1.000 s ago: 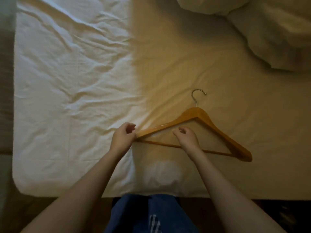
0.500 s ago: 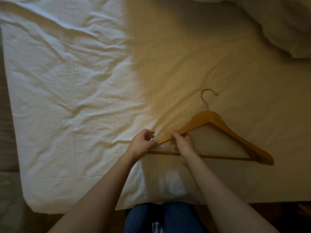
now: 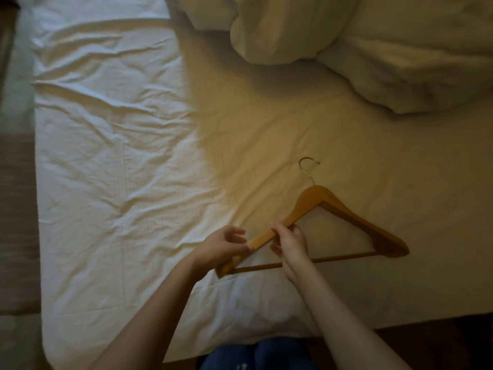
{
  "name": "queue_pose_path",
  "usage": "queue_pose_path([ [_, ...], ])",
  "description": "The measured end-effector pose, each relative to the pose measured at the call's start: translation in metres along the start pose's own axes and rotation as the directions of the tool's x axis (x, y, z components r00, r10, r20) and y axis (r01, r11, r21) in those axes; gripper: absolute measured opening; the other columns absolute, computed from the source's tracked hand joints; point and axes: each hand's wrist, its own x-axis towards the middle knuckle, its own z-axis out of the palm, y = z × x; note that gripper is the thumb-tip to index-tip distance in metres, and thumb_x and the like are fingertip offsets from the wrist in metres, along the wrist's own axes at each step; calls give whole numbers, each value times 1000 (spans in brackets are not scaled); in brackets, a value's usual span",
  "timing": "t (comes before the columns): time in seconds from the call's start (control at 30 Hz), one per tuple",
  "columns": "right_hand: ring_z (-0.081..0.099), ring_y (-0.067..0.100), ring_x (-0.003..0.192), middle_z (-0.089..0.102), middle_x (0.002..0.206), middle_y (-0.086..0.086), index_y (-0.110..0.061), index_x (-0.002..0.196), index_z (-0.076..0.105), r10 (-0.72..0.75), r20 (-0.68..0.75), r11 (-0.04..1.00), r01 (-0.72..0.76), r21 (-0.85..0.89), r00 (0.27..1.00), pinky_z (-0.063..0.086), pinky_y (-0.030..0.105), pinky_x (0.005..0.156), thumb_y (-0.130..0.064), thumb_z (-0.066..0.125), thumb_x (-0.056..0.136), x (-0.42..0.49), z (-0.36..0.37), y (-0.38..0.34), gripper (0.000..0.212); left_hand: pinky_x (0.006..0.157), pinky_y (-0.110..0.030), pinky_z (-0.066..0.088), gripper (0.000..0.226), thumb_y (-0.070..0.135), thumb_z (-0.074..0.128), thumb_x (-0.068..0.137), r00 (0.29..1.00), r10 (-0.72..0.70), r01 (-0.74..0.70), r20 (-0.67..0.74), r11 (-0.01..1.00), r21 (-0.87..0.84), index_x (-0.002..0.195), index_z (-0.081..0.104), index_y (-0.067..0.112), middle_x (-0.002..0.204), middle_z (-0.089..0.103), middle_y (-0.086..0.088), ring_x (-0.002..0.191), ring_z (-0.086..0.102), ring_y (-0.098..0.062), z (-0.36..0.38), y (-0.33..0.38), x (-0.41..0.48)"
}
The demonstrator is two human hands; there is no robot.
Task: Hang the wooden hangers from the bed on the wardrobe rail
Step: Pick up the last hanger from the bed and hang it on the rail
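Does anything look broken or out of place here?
Nothing broken: the wooden hanger looks intact, held by the left hand and right hand. Only the sheet is wrinkled and the duvet bunched far right.

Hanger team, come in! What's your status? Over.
Right hand grips wooden hanger arm. Left hand at its end, grip unclear. Hook end on bed sheet. Duvet well clear.

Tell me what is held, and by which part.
The wooden hanger: right hand grips its left sloping arm midway; left hand meets that arm's lower end, grip unclear.
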Motion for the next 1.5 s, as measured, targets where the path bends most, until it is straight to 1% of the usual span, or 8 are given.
queue_pose_path([
  [0.17, 60, 22, 101, 63, 107, 6, -21, 99, 58, -63, 107, 990, 48, 129, 992, 51, 31, 83, -16, 60, 86, -34, -21, 5, 14, 77, -18, 49, 61, 30, 68, 79, 991, -25, 13, 130, 995, 95, 134, 46, 20, 103, 57, 11, 97, 57, -7, 14, 4, -28],
  [0.27, 57, 20, 96, 58, 103, 6, -15, 112, 54, -123, 130, 969, 91, 228, 984, 50, 33, 85, -12, 56, 88, -62, -31, 8, 25, 89, -26, 50, 57, 35, 69, 77, 979, 44, -85, 197, 976, 203, 130, 48, 26, 111, 57, 6, 104, 57, -11, 23, 3, -53],
  [0.43, 52, 18, 78, 51, 82, 5, -19, 106, 60, -187, 147, 926, 124, 356, 971, 46, 32, 73, -15, 54, 84, -107, -46, 18, 23, 78, -20, 46, 50, 37, 69, 76, 921, 154, -256, 357, 931, 261, 122, 48, 35, 108, 54, 11, 99, 55, -8, 44, 6, -99],
  [0.57, 49, 15, 68, 48, 68, 3, -18, 104, 61, -216, 94, 850, 140, 508, 972, 44, 30, 67, -17, 45, 88, -143, -49, 17, 22, 82, -22, 49, 49, 38, 72, 73, 910, 298, -371, 289, 896, 244, 117, 51, 36, 102, 57, 15, 94, 56, -5, 62, 2, -123],
  [0.7, 57, 17, 80, 57, 81, 5, -14, 117, 60, -275, 37, 868, 232, 439, 961, 48, 31, 69, -22, 57, 87, -165, -56, 29, 31, 76, -22, 49, 45, 42, 70, 72, 893, 385, -441, 233, 851, 285, 114, 53, 35, 99, 58, 13, 91, 58, -6, 73, -5, -142],
  [1.1, 61, 9, 68, 65, 79, 3, -16, 85, 61, -439, -282, 810, 512, 288, 853, 49, 16, 58, -17, 67, 81, -216, -101, 90, 7, 53, -5, 44, 24, 35, 70, 75, 817, 483, -572, 315, 751, 329, 89, 52, 43, 88, 64, 13, 76, 63, 2, 133, -39, -180],
  [1.2, 60, 9, 68, 65, 82, 5, -12, 87, 61, -458, -350, 792, 554, 257, 817, 48, 14, 56, -15, 67, 80, -224, -125, 105, 10, 54, -1, 44, 24, 32, 71, 75, 790, 489, -606, 370, 714, 351, 88, 55, 42, 86, 66, 13, 75, 59, 14, 156, -45, -185],
  [1.5, 65, 16, 82, 70, 95, 9, -14, 101, 61, -391, -437, 781, 543, 309, 810, 50, 19, 64, -22, 65, 82, -244, -221, 149, 21, 61, -9, 51, 17, 37, 70, 75, 757, 452, -647, 472, 618, 447, 86, 58, 41, 83, 68, 10, 73, 64, 5, 256, -54, -202],
])
